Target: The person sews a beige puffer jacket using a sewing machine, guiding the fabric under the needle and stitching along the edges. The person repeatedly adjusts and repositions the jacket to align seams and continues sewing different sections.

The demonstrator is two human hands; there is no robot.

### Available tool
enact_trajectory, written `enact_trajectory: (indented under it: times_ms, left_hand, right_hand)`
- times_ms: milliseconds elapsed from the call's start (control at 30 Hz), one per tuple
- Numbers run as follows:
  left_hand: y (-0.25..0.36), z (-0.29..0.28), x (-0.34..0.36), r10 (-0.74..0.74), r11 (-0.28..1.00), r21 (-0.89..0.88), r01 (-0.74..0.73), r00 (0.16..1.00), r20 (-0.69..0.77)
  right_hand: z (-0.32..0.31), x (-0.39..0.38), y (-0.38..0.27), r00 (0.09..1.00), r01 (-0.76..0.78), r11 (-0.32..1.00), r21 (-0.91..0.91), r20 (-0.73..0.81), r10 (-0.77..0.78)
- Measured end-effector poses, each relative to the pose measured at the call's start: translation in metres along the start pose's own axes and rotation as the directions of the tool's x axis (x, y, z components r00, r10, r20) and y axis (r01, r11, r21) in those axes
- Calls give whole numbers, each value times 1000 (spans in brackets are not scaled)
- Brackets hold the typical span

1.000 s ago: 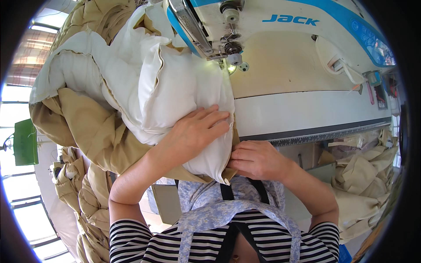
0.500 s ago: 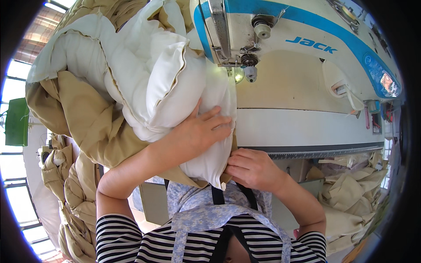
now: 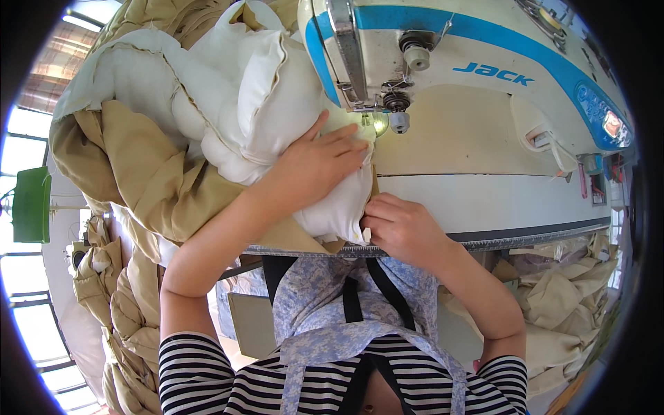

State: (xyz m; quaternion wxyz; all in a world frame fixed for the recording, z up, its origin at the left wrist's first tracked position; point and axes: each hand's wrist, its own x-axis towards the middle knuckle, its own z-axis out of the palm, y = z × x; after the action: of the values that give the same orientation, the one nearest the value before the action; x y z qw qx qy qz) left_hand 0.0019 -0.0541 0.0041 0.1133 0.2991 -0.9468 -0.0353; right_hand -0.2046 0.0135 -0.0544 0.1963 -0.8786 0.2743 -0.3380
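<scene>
A puffy padded fabric piece [image 3: 232, 131], white on one face and tan on the other, is heaped at the left of the sewing machine [image 3: 477, 52]. Its right edge runs under the presser foot [image 3: 366, 120]. My left hand [image 3: 321, 166] lies on the white side just short of the foot, fingers stretched out and somewhat spread. Closer to me, my right hand [image 3: 401, 225] is closed, pinching the near right edge of the padded fabric beside its corner. The fingertips of that hand are partly hidden.
A ruler strip [image 3: 526, 235] borders the table's front edge. Beige cloth [image 3: 567, 304] is piled below at the right, and padded tan pieces [image 3: 128, 311] hang at the lower left. A green panel [image 3: 31, 205] stands at the far left.
The padded fabric has slid away from me, further under the machine. Both my hands have moved forward with it, and its near corner now lies at the ruler strip.
</scene>
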Motion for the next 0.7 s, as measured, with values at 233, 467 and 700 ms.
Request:
enact_trajectory:
  times_ms: [233, 467, 700]
  left_hand:
    - [45, 10, -40, -157, 984, -96, 151, 986, -60]
    - [37, 18, -29, -149, 988, -44, 145, 981, -123]
    - [32, 0, -11, -358, 879, -399, 262, 915, -188]
  right_hand:
    - [-2, -15, -2, 998, 60, 997, -55, 6, -60]
    - [-4, -17, -3, 994, -12, 994, -112, -110, -1]
    - [-8, -14, 4, 989, -23, 999, -42, -146, 17]
